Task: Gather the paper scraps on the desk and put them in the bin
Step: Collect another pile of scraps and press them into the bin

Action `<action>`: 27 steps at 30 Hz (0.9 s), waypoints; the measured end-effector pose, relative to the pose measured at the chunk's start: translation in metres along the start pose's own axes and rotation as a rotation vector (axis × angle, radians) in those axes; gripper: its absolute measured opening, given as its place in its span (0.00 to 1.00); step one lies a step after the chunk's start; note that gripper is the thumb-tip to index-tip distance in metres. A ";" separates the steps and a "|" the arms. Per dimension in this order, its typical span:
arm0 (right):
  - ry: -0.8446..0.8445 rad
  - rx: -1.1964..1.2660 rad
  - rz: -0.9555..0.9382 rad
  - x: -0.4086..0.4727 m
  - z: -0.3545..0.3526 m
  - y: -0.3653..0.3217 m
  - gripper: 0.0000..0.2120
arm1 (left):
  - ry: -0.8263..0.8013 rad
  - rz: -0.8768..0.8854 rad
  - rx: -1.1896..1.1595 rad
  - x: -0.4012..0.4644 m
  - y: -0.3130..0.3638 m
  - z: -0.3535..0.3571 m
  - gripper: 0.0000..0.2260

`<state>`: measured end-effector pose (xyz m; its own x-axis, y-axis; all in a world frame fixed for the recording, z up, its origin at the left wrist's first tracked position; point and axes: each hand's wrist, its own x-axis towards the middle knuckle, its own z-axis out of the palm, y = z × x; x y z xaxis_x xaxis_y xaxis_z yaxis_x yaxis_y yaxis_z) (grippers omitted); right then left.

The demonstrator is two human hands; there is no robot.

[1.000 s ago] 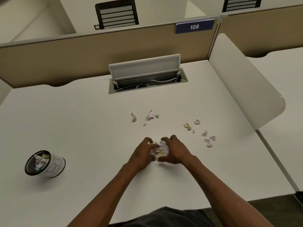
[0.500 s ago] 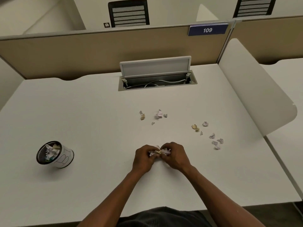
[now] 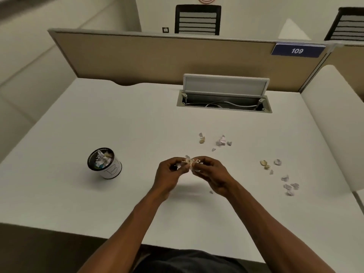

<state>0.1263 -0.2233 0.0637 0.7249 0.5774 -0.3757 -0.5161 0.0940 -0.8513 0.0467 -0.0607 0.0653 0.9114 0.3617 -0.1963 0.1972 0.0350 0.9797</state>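
Head view: left hand [image 3: 169,172] and right hand [image 3: 209,171] pinch scrap wad [image 3: 190,163] between fingers [image 3: 199,161], compacting for bin [image 3: 104,163]; loose scraps [image 3: 221,140] on worktop [image 3: 118,125]

Two hands, left hand [image 3: 169,172] and right hand [image 3: 211,174]; one bin [image 3: 104,163] left of them; two chairs [image 3: 197,19] beyond

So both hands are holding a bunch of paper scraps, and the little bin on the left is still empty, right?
Not quite. The head view shows the bin already has crumpled paper in it. Both hands, left and right, do hold a bunch of scraps.
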 end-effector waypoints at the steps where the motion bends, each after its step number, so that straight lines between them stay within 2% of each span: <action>1: -0.028 0.000 -0.003 0.006 0.011 -0.005 0.07 | 0.015 0.009 -0.019 -0.001 0.006 -0.011 0.07; 6: -0.165 -0.060 -0.004 0.034 0.075 -0.019 0.07 | 0.125 0.042 -0.055 -0.006 0.029 -0.070 0.08; 12: -0.245 -0.183 0.026 0.071 0.163 -0.023 0.08 | 0.328 0.067 -0.047 -0.010 0.036 -0.148 0.07; 17: -0.259 -0.455 -0.009 0.098 0.227 -0.019 0.12 | 0.526 0.040 0.340 -0.009 0.032 -0.210 0.06; 20: -0.219 -0.769 -0.088 0.110 0.254 -0.013 0.12 | 0.537 0.013 0.522 -0.007 0.030 -0.230 0.09; 23: -0.204 -1.106 -0.186 0.115 0.270 -0.009 0.19 | 0.440 -0.033 0.615 -0.006 0.031 -0.238 0.14; 27: -0.239 -1.258 -0.283 0.119 0.275 -0.007 0.24 | 0.368 -0.048 0.633 -0.005 0.033 -0.240 0.16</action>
<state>0.0909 0.0674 0.1258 0.5722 0.8033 -0.1654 0.5101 -0.5065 -0.6952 -0.0382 0.1625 0.1082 0.7379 0.6670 -0.1032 0.5065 -0.4461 0.7379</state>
